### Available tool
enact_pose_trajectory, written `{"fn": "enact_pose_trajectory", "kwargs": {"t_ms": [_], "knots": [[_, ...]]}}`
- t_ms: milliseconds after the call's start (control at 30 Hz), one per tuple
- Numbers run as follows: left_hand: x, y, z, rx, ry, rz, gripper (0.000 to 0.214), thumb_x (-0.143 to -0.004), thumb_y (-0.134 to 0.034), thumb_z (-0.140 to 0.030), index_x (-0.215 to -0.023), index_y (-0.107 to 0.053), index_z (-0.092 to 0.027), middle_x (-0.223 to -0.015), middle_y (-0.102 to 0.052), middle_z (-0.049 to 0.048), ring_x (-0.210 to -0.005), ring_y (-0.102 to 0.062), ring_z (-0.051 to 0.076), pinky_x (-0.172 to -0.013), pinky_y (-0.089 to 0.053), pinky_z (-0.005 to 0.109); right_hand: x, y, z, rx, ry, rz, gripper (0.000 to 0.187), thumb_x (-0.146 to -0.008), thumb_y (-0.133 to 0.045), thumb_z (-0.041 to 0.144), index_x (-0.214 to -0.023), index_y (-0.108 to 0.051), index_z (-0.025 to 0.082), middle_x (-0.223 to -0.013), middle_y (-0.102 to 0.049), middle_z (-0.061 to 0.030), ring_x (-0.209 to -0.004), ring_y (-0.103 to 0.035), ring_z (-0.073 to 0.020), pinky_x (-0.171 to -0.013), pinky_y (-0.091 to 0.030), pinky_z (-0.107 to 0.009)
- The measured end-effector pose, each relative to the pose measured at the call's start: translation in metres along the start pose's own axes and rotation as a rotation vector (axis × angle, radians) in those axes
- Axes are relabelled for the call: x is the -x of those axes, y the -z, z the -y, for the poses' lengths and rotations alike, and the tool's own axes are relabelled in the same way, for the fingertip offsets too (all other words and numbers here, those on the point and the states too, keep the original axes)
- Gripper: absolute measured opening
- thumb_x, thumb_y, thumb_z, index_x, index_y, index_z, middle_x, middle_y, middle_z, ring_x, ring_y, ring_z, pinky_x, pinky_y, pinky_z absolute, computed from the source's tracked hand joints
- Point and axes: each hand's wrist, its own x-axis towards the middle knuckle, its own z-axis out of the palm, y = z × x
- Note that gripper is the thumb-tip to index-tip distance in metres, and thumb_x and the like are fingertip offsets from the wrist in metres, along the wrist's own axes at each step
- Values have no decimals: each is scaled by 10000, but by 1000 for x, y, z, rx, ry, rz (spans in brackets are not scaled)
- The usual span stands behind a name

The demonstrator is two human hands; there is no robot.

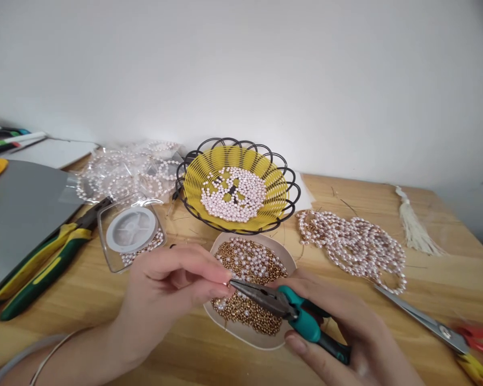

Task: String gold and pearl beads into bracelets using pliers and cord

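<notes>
My right hand (346, 321) is wrapped round the handles of needle-nose pliers (279, 303) with teal and black grips. The plier tips point left and meet the fingertips of my left hand (177, 289). Thumb and forefinger of that hand are pinched on something tiny at the tips, too small to make out. Directly beneath the pliers sits a pale dish (249, 343) of gold beads and pinkish pearl beads. Behind it stands a yellow woven basket (276, 201) with a black looped rim, holding loose pearl beads.
On the right lie strung pearl beads (354, 244), a cream tassel (414, 222) and scissors (438, 327). At left are green-yellow pliers (50, 262), a clear box (104, 241) with a white spool (131, 229), and bagged bead strands (124, 169). A white wall (241, 69) rises behind the table.
</notes>
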Motion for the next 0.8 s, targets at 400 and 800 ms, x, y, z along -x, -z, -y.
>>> {"fn": "enact_pose_trajectory", "kwargs": {"t_ms": [400,800], "knots": [[-10,10,-7,-193,-49,151,295,-809,-787,-40,-960,-842,-288,-789,-826,-23,-678,-762,100,-644,-592,112,-1,6,-3,69,28,16,465,-852,-778,338,-1307,-691,304,-1226,-773,-78,-1073,-770,-273,-852,-667,-285],[-13,12,-12,-220,11,226,290,-832,-753,-26,-952,-842,-274,-723,-822,-26,-618,-776,113,-593,-593,105,-24,12,13,108,101,111,274,-914,-680,322,-1185,-684,280,-1093,-791,-71,-962,-793,-233,-747,-670,-233]]}}
